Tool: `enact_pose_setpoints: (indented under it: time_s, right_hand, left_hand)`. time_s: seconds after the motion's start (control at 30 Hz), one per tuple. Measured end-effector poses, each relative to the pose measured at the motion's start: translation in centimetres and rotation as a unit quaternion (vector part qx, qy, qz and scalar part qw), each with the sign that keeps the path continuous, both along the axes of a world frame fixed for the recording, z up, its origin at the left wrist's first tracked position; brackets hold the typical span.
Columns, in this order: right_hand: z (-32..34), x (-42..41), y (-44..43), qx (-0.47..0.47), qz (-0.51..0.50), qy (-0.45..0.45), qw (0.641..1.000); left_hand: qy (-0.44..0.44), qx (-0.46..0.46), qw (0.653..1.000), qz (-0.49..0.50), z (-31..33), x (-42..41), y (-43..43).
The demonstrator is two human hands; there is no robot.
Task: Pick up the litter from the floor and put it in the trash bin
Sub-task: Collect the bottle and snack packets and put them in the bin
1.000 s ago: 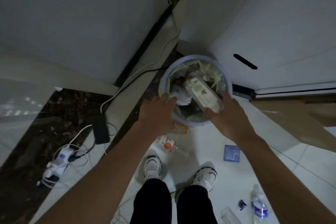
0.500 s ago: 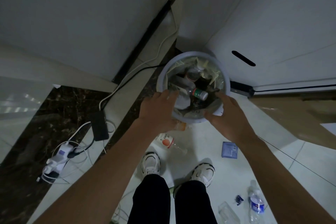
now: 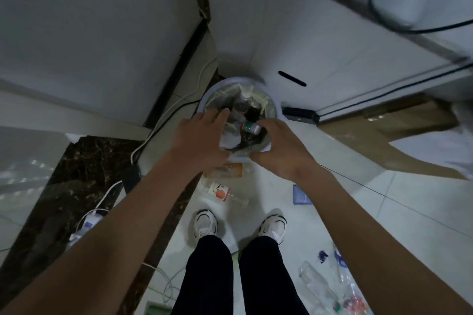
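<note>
While both hands sit over the mouth of the trash bin [image 3: 277, 107], the step in hand looks like the drop-off end of one round. Litter is piled inside, with a green-labelled bottle [image 3: 247, 126] lying on top near the front. The left hand [image 3: 204, 135] is spread flat with straight fingers over the near-left rim and holds nothing. The right hand [image 3: 280, 151] bends its fingers down at the near-right rim, thumb tip just beside that bottle's cap, and I cannot tell whether it grips anything. Much of the task seems left. An orange-labelled bottle [image 3: 221, 190] lies on the floor between the bin and the shoes [image 3: 204, 225], and an orange piece of litter [image 3: 229, 170], too blurred to name, sits against the bin's base just below the left hand. A blue square packet [image 3: 300, 195] shows beside the right forearm, and clear plastic bottles [image 3: 316, 282] lie near the right leg. The next move likely calls for drawing both hands clear of the rim and bending low for the nearest piece — the orange-labelled bottle. Room is tight: the bin stands in a corner between white panels, a power strip [image 3: 87, 222] and cables trail over the dark floor to the left, and cardboard [image 3: 384, 140] lies to the right — the white tiles around the feet look like the free path.
</note>
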State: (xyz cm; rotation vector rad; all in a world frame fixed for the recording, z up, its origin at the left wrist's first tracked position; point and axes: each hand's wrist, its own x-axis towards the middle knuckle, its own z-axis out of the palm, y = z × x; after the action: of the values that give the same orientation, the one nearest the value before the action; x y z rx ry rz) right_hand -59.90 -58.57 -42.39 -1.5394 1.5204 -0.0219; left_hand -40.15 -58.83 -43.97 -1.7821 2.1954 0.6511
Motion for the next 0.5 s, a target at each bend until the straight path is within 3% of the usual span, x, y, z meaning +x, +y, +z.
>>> enact_pose_setpoints:
  time_s: [0.3, 0.5]
  right_hand:
    - [16.9, -5.4, 6.0, -0.122, -0.016, 0.137, 0.983]
    - [26.1, -9.6, 11.8, -0.171, -0.090, 0.205, 0.959]
  left_hand:
    - [-0.036, -0.015, 0.990, -0.139, 19.0, -6.2, 3.2]
    - [-0.044, -0.054, 0.964, -0.256, 28.3, -12.0, 4.6]
